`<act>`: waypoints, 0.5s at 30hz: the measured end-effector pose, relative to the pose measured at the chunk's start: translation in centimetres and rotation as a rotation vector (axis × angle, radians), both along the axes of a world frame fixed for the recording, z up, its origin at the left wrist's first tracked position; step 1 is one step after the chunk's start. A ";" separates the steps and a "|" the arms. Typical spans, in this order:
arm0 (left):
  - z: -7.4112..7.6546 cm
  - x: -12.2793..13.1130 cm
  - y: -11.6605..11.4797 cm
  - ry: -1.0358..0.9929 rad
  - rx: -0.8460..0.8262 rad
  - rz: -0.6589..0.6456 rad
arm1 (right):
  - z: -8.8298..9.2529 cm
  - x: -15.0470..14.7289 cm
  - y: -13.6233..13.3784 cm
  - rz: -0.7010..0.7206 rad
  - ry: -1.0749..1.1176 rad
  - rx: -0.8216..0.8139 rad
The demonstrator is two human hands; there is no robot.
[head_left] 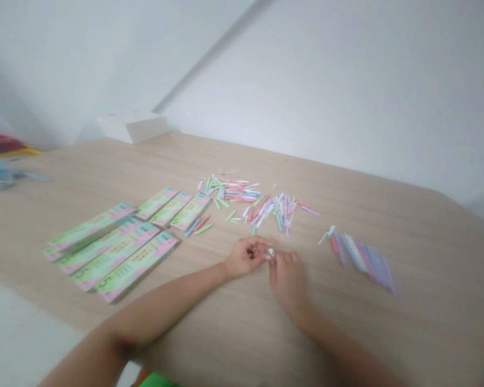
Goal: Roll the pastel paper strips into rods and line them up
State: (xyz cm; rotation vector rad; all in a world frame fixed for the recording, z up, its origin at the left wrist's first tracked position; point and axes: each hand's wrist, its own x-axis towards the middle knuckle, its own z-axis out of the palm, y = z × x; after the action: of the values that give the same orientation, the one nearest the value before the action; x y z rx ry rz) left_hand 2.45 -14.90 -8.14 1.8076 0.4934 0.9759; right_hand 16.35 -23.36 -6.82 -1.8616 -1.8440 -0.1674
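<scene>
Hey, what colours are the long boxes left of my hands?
The boxes are mostly light green and pink; the head view shows them best.

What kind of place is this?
It looks like an indoor room with a table for handwork, maybe crafts. You can see a wooden tabletop by a plain white wall, with small coloured sticks scattered on it.

From my end I see a table (435, 269) bearing boxes (139, 266), scattered sticks (242, 198), a blurred stick row (365, 258) and, behind, a carton (145, 129).
</scene>
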 end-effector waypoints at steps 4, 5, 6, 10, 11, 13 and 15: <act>-0.7 -0.6 2.0 -0.029 0.000 0.195 | -0.6 -0.4 -0.4 -0.039 0.427 -0.075; -0.8 -1.1 2.8 0.024 0.047 0.295 | -0.7 -0.4 -0.2 -0.056 0.532 -0.073; -0.9 -1.7 3.7 0.092 0.103 0.392 | -0.8 -0.2 0.1 -0.082 0.630 -0.067; -1.1 -3.3 5.9 0.345 0.273 0.694 | -0.2 2.6 1.2 -0.207 1.111 -0.013; -1.3 -3.3 6.1 0.409 0.306 0.742 | 0.0 4.0 1.3 -0.251 1.267 0.061; -1.8 -3.0 6.2 0.534 0.387 0.766 | 0.4 7.4 0.8 -0.378 1.293 0.176; -2.2 -2.2 5.6 0.621 0.489 0.646 | 0.6 10.8 -0.4 -0.511 1.285 0.299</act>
State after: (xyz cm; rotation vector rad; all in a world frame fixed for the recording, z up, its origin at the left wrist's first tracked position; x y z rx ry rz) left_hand 0.25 -9.28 -10.37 2.4724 1.3840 0.9902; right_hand 27.16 -23.72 -6.23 -1.5338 -0.4417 0.4600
